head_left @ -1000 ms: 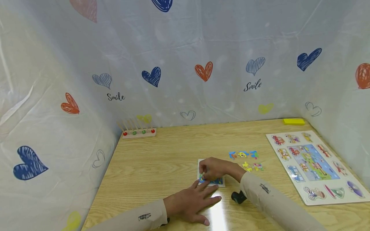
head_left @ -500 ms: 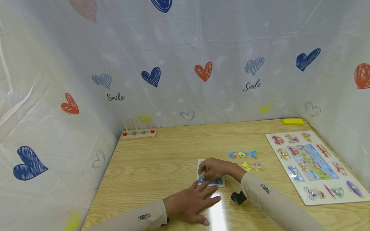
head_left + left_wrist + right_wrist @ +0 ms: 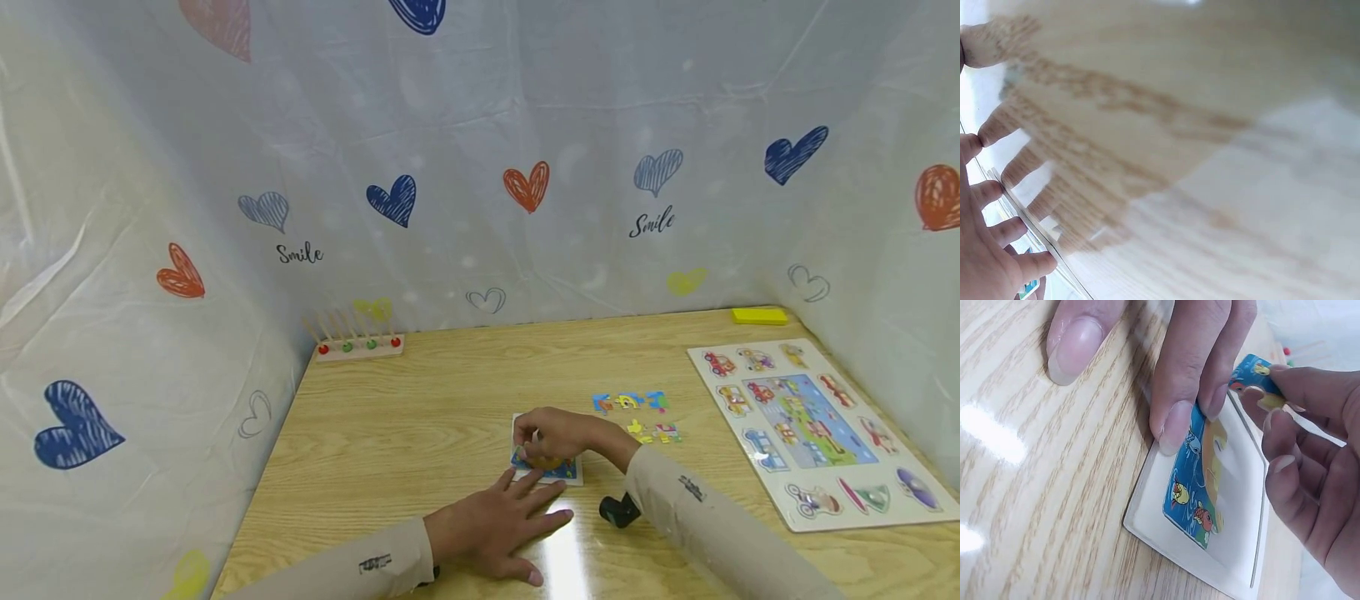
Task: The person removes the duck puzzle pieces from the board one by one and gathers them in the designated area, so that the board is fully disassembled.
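My left hand [image 3: 502,525] lies with fingers spread, its fingertips on the near edge of a small white puzzle tray [image 3: 1241,494]. In the right wrist view, those fingertips touch joined blue pieces [image 3: 1194,503] with fish drawings along one side of the tray. My right hand [image 3: 553,435] is over the tray and pinches a jigsaw piece [image 3: 1252,374], blue with yellow and orange figures, between thumb and fingers. That piece is at the tray's left side; whether it touches the tray I cannot tell. In the head view, my right hand hides much of the tray.
Several loose jigsaw pieces [image 3: 628,402] lie in two rows right of the tray. A large vehicle peg puzzle board [image 3: 810,433] fills the right side. A wooden peg stand [image 3: 360,348] is back left, a yellow block [image 3: 760,316] back right. A black object [image 3: 618,511] shows by the right cuff.
My right fingers have shifted slightly over the tray's left side, still with the jigsaw piece. The left hand stays where it was.
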`<state>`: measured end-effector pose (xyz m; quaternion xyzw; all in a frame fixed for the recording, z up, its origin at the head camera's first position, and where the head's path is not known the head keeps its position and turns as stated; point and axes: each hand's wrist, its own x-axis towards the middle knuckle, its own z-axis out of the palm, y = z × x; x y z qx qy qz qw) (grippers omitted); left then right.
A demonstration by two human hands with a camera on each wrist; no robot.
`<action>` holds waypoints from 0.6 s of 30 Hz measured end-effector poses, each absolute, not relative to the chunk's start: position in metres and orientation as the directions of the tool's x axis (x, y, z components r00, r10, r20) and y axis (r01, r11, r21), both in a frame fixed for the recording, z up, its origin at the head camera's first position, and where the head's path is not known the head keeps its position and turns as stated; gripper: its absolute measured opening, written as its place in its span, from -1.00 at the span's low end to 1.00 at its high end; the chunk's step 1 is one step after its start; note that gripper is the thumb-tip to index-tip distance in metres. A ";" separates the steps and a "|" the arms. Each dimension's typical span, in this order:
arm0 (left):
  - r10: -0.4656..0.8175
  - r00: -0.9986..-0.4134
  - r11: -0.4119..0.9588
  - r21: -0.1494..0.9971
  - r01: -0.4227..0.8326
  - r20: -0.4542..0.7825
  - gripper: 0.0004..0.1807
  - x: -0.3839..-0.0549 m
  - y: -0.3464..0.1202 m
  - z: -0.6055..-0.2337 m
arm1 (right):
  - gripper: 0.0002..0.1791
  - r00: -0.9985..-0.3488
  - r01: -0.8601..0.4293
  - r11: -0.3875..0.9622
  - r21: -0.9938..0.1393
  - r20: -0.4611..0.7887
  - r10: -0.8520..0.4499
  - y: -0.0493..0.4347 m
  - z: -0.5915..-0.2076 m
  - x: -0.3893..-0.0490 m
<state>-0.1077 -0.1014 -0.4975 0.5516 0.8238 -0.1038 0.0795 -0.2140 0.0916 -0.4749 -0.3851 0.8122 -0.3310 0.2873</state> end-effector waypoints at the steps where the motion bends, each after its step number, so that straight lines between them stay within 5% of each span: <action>1: 0.892 -0.379 0.369 -0.086 0.925 -0.245 -0.10 -0.108 -0.101 -0.497 | -0.94 -0.539 -0.428 0.478 -0.767 -0.209 -0.816 0.092 -0.474 -0.214; 9: 0.886 -0.384 0.375 -0.087 0.923 -0.260 -0.10 -0.107 -0.101 -0.495 | -0.96 -0.552 -0.423 0.433 -0.796 -0.152 -0.820 0.100 -0.471 -0.214; 18: 0.877 -0.393 0.383 -0.091 0.919 -0.275 -0.11 -0.106 -0.100 -0.493 | -0.77 -0.589 -0.435 0.455 -0.777 -0.137 -0.797 0.121 -0.472 -0.216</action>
